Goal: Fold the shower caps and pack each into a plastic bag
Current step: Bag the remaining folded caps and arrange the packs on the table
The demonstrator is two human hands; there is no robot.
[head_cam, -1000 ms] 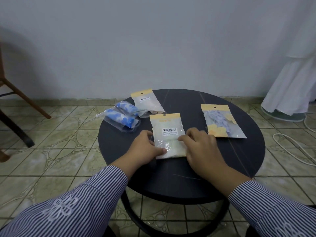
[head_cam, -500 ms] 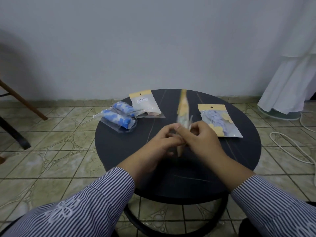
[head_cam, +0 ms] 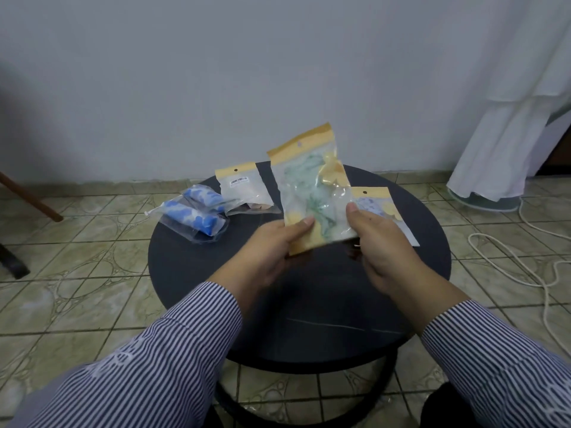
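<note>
Above the round black table (head_cam: 191, 267) I hold up a clear plastic bag with a yellow header (head_cam: 312, 186), a green and yellow shower cap folded inside it. My left hand (head_cam: 272, 245) pinches its lower left corner, thumb on the front. My right hand (head_cam: 380, 242) grips its lower right edge. The bag's patterned front faces me, tilted slightly left. A second packed bag (head_cam: 244, 189) with a barcode label lies at the table's back. A third bag (head_cam: 386, 208) with a blue and yellow cap lies right, partly behind my right hand.
Two blue-patterned shower caps in clear wrappers (head_cam: 194, 216) lie at the table's left edge, one overhanging it. A white garment (head_cam: 506, 125) hangs at the right above a fan base (head_cam: 488, 202). A white cable (head_cam: 531, 261) runs over the tiled floor. A wooden chair leg (head_cam: 31, 199) stands left.
The bag lay label-up on the table under both hands; they lifted it, turned it over edge-on, and now hold it raised with the patterned front toward me.
</note>
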